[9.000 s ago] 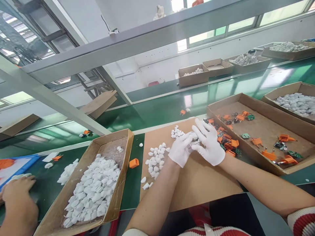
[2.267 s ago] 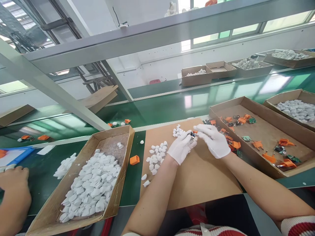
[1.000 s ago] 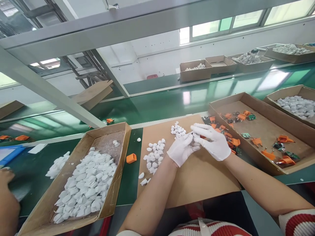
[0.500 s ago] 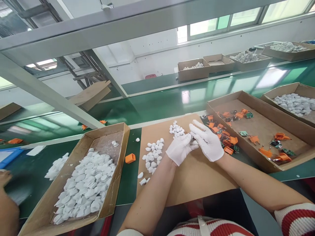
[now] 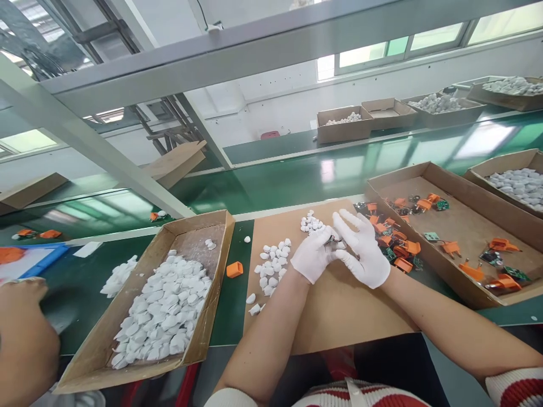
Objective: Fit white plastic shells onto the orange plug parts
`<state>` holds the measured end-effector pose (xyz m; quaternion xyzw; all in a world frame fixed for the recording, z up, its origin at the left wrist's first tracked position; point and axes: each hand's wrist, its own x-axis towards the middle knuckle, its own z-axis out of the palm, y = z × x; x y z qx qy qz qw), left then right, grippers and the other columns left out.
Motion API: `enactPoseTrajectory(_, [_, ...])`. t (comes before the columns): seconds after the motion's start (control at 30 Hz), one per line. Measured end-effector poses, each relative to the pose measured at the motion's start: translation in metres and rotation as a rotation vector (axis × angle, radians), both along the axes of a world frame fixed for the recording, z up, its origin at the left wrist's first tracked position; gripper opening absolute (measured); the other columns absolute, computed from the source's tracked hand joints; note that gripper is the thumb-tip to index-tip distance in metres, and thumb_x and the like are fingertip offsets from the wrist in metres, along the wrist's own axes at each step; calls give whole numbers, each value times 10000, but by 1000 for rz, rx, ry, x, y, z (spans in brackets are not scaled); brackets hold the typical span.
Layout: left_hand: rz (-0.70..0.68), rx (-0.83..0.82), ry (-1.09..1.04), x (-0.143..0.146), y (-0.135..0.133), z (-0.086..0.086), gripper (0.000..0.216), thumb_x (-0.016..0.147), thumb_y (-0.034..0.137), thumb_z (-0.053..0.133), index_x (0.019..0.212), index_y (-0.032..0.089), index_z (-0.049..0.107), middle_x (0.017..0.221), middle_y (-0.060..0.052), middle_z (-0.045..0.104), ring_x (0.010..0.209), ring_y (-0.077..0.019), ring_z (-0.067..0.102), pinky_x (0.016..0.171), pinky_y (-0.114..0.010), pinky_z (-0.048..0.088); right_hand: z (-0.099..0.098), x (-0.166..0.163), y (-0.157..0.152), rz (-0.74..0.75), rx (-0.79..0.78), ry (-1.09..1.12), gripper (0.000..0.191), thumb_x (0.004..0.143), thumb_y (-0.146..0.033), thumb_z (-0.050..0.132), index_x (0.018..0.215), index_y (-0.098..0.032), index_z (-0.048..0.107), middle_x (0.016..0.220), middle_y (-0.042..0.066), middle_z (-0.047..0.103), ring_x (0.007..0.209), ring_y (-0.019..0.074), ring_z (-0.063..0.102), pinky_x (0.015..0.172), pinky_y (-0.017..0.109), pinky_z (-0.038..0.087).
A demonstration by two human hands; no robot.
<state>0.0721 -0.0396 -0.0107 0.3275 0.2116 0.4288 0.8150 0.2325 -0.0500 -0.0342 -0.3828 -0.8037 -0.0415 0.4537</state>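
Observation:
Both my hands wear white gloves and meet over a brown cardboard sheet [image 5: 339,316]. My left hand [image 5: 311,257] is curled round a small white part [image 5: 335,242] with a dark bit showing. My right hand [image 5: 365,254] pinches that same part from the right with thumb and forefinger, its other fingers spread upward. Loose white plastic shells [image 5: 274,265] lie on the sheet to the left of my hands, with a smaller heap [image 5: 311,223] just behind them. Orange plug pieces with small circuit boards [image 5: 394,240] lie just right of my hands.
A cardboard tray [image 5: 93,362] of white shells sits at left, an orange piece [image 5: 234,269] beside it. A cardboard tray [image 5: 458,226] at right holds orange plugs and green boards. Another person's hand [image 5: 25,339] is at far left. A green conveyor belt [image 5: 297,181] runs behind.
My hands have stayed together on the small part, shifting slightly right in the view. The right hand's fingers have spread more. The other person's hand at far left has come further into view.

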Motion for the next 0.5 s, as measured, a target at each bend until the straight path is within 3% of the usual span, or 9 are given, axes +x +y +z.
enactPoseTrajectory(0.1, [4,27,-6,4,-2,5,164,888,321,657,843,164,671,951,-38,557,881,-125,547,722,-222,473,1,-2,-2,-139,-60,108,774,940,-538,438,1583,-179,199,1580,157,342,1448,365,313,1153,566,295])
enactPoseTrajectory(0.27, [73,98,11,9,-7,6,208,891,364,655,1009,198,701,1037,-52,607,983,-175,580,863,-288,478,-2,-10,-3,-226,-31,-14,572,968,-447,400,1498,-231,410,1493,118,498,1432,380,343,1143,631,215])
enactPoseTrajectory(0.4, [118,102,102,7,-8,4,230,867,360,692,1013,184,713,984,-59,624,897,-166,582,797,-271,489,-6,-8,2,-180,-34,-57,480,944,-398,492,1404,-271,537,1434,70,570,1429,369,359,1147,663,157])
enactPoseTrajectory(0.5, [129,114,144,6,-8,1,212,881,374,676,957,180,714,975,-58,627,876,-153,566,760,-251,482,-3,-1,6,-140,-111,61,428,924,-421,559,1326,-287,619,1403,73,597,1367,339,457,1149,626,260])
